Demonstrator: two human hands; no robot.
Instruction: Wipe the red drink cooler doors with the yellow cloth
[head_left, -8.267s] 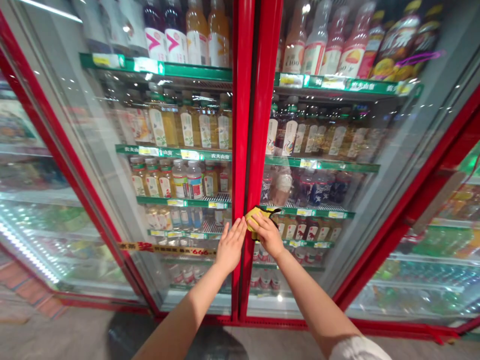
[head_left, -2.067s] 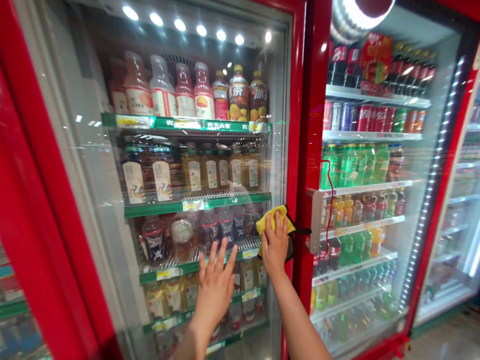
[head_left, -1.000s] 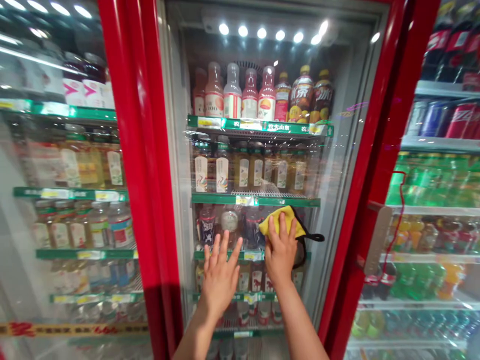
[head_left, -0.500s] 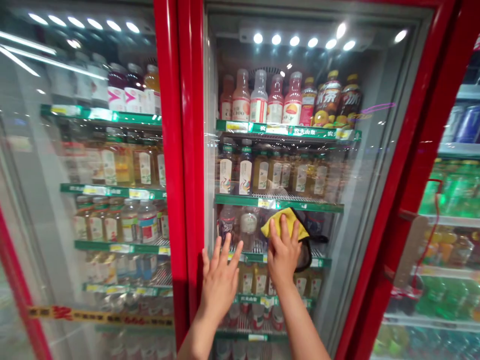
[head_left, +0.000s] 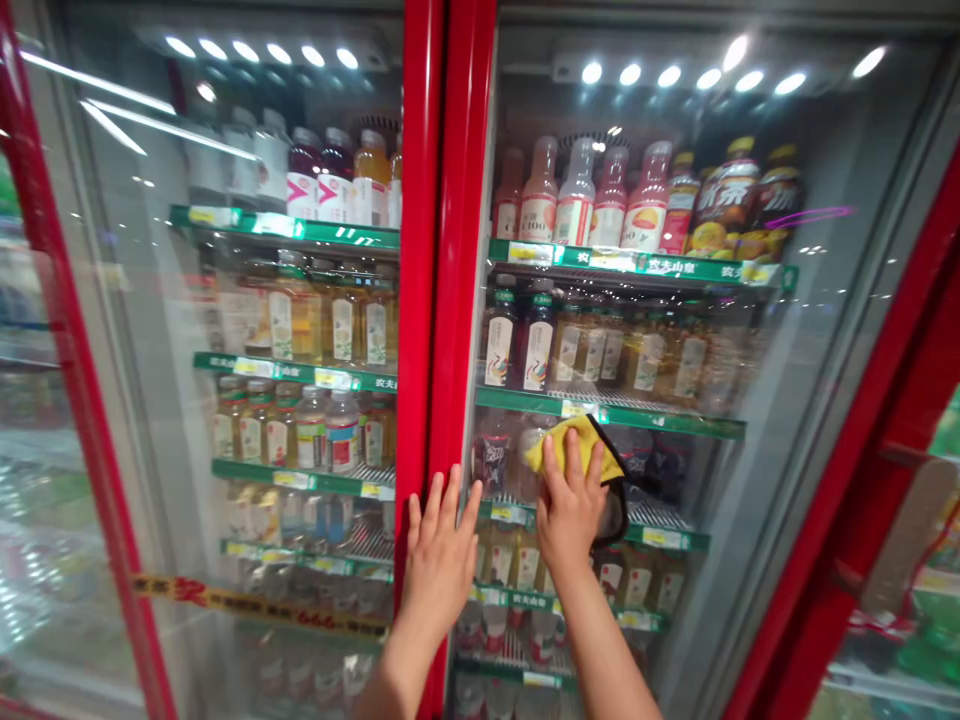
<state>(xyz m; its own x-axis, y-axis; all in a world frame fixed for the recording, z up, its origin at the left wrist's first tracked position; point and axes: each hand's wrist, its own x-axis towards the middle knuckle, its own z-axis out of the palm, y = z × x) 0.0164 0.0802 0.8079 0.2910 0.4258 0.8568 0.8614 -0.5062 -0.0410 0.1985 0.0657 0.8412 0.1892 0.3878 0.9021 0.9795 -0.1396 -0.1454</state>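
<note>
My right hand (head_left: pixel 571 510) presses a yellow cloth with a black edge (head_left: pixel 576 447) flat against the right glass door (head_left: pixel 757 360). A dark part of the cloth hangs below the fingers, beside the wrist. My left hand (head_left: pixel 441 550) is open with its fingers spread, at the red frame (head_left: pixel 444 250) between the two doors. Whether its palm rests on the frame I cannot tell. Behind the glass, bottles near my right hand are partly hidden by the cloth.
Rows of bottles stand on green-edged shelves (head_left: pixel 611 405) in both cooler halves. A grey-brown door handle (head_left: pixel 907 530) sticks out at the right. A yellow printed strip (head_left: pixel 262 605) crosses the left door (head_left: pixel 142 400). More stocked shelves show at both sides.
The view has turned left, so the cooler sits further right in the picture. Along the glass, my right hand and the cloth have moved left; my left hand now lies over the red frame.
</note>
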